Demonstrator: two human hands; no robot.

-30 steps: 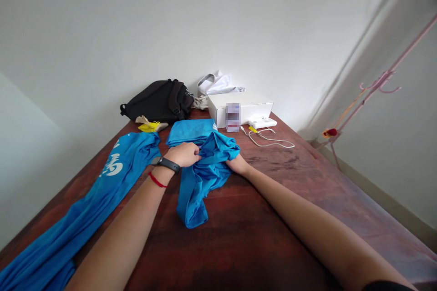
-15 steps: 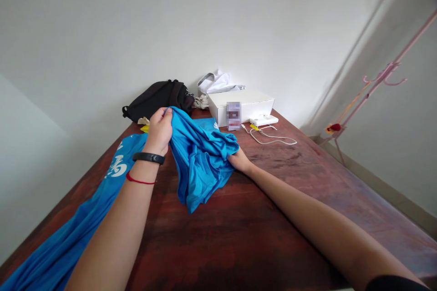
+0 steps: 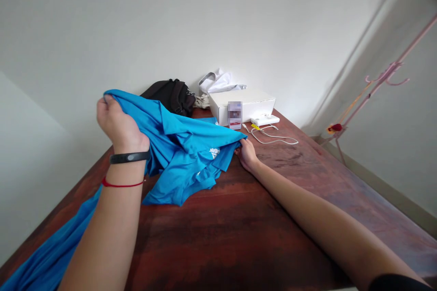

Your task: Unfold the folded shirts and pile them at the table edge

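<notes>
A blue shirt [image 3: 180,150] is stretched between my two hands above a dark red wooden table [image 3: 259,218]. My left hand [image 3: 118,125], with a black band and a red string on the wrist, is raised at the left and closed on one end of the shirt. My right hand [image 3: 246,153] lies low on the table and pinches the shirt's other end. The shirt's lower part rests crumpled on the table between them.
Another blue garment [image 3: 51,250] lies along the table's left side. At the far end stand a black bag [image 3: 170,95], a white box [image 3: 244,104], white cloth [image 3: 218,82] and a white charger with cable [image 3: 269,129]. A pink rack [image 3: 378,82] leans by the right wall.
My left hand has lifted one end of the shirt up and out to the left, spreading it. My right hand has stayed near the table, holding the other end.
</notes>
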